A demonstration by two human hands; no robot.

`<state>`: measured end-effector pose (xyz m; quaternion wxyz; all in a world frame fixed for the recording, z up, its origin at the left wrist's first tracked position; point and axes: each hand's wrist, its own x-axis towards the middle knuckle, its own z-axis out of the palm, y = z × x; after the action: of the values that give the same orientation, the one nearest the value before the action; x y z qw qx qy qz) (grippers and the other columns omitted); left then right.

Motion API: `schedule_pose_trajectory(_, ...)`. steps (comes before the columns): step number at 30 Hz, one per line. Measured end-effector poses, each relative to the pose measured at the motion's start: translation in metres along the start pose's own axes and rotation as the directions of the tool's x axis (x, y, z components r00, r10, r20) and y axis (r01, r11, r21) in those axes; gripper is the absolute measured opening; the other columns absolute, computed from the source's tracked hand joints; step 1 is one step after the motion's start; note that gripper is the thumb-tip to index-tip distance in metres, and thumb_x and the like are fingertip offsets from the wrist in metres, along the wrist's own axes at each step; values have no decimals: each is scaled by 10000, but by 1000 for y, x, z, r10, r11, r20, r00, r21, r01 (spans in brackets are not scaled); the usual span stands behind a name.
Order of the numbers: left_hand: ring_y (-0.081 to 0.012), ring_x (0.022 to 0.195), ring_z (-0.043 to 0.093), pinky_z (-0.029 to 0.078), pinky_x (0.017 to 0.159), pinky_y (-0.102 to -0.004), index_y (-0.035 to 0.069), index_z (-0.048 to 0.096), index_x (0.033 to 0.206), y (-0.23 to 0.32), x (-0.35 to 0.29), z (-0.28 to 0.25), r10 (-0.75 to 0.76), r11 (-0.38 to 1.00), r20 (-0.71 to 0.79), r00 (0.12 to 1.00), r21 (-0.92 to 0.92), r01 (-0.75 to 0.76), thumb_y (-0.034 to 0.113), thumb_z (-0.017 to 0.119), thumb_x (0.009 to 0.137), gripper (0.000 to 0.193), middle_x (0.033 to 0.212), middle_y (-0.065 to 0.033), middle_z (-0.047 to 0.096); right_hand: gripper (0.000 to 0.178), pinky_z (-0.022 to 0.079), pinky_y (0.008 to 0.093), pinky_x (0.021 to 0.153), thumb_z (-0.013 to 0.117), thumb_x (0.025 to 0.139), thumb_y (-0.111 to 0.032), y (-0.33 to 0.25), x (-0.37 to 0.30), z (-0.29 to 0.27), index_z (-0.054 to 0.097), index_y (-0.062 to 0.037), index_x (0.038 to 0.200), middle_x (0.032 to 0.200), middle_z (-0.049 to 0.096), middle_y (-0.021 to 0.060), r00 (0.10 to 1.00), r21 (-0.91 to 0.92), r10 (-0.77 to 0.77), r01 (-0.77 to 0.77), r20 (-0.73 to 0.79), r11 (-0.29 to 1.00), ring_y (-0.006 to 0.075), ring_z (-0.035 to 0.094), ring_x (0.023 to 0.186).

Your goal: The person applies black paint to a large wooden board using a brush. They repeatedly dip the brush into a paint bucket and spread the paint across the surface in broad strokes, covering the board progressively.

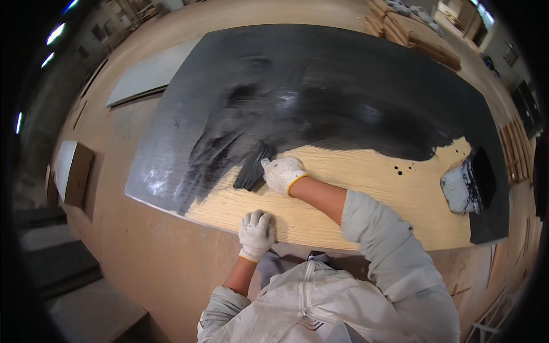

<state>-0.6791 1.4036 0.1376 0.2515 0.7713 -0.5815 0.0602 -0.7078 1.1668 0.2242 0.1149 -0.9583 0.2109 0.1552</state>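
A large wooden board lies in front of me, its far and left parts coated in wet black paint and its near part bare pale wood. My right hand, in a white knitted glove, grips a black, paint-covered rectangular block. That block lies on the board where black meets bare wood. At the near edge my left hand, also gloved, rests with fingers curled; whatever may be under them is hidden. Near the right end stands a pale container smeared with black, its mouth dark.
Small black drops dot the bare wood left of the container. A grey panel lies beyond the board's left side, and a white-faced box sits on the floor nearer. Dark slabs are stacked at lower left. Wooden lengths lie far right.
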Motion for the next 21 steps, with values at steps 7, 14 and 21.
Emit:
schedule_pose_trajectory(7,-376,1459,514,399,1174,-534,139,625,1462,9,-119,-31,-382,923,19,924,56,381,124,711,781,686,1580,-145,557,539,530,470,1064,570,1050,-398,150,-50,-38,577,-232,1563,1381,713,163,925,20,379,-378,-36,926,343,671,1282)
schedule_pose_trajectory(14,-445,1566,379,301,1272,-572,91,528,1565,20,-96,-26,-424,905,-104,900,-83,417,118,710,799,788,1679,-226,426,350,595,504,922,520,1108,-355,28,33,-74,679,-189,1372,1184,778,133,998,-397,-24,43,51,917,355,741,1120)
schedule_pose_trajectory(21,-479,1561,371,294,1299,-575,55,516,1555,-3,-96,-19,-278,954,66,958,-96,284,107,678,831,744,1661,-265,427,373,608,418,913,524,1126,-391,-163,122,-85,657,-246,1443,1220,779,50,884,-415,-354,458,306,786,304,756,1086)
